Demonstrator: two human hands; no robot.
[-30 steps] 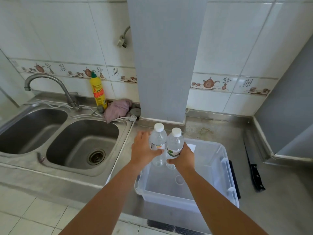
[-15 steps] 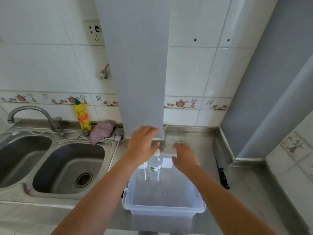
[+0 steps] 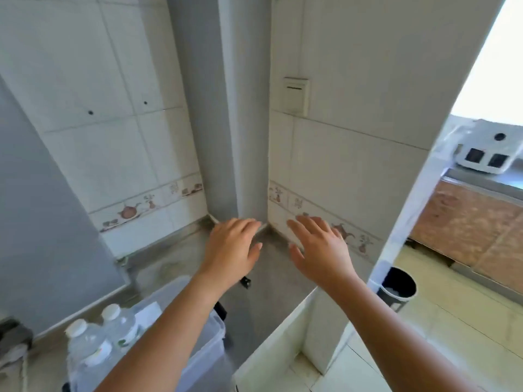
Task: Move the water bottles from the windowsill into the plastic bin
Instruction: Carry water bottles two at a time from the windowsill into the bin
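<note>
Two water bottles [image 3: 96,343] with white caps are standing upright, side by side, inside the clear plastic bin [image 3: 203,346] at the lower left of the head view. Both hands are hovering empty over the grey countertop [image 3: 271,281] near the tiled corner: the left hand [image 3: 230,250] and the right hand [image 3: 319,247] are showing fingers spread apart, gripping nothing and touching nothing that can be seen. Judging from this, one delivery is looking complete and the step in hand is appearing to be the reach for more bottles. The next move is likely calling for a turn toward the windowsill, then a grasp around each bottle's body. No windowsill is showing in this view, so whether further bottles are waiting there cannot be told. The left forearm is covering much of the bin, the frame edge is cutting off the bin's near wall, and motion blur is softening the bottle labels. A black bucket [image 3: 399,284] is standing on the floor beyond the wall's end.
</note>
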